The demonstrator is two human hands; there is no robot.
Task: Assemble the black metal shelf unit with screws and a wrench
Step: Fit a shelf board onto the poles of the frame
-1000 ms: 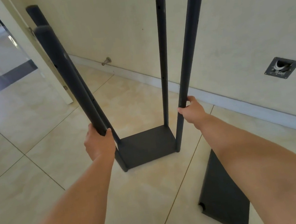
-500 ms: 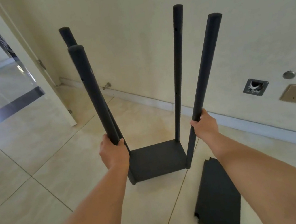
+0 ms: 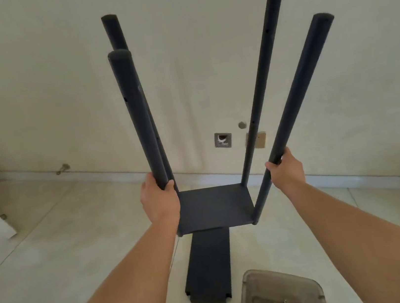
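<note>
head view: shelf unit (image 3: pixel 213 207) stands in front of the wall (image 3: pixel 180 63), its four posts pointing up. open floor (image 3: pixel 53 251) lies to its left; a loose black panel (image 3: pixel 208 266) and grey tray (image 3: pixel 280 295) lie nearer. left hand (image 3: pixel 159 200) grips the near-left post (image 3: pixel 137 119), right hand (image 3: pixel 286 171) the near-right post (image 3: pixel 299 95), arms outstretched.

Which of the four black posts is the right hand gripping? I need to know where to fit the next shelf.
The right hand grips the near right post, the one leaning outward to the right, nearest the camera; the far right post stands untouched behind it.
</note>
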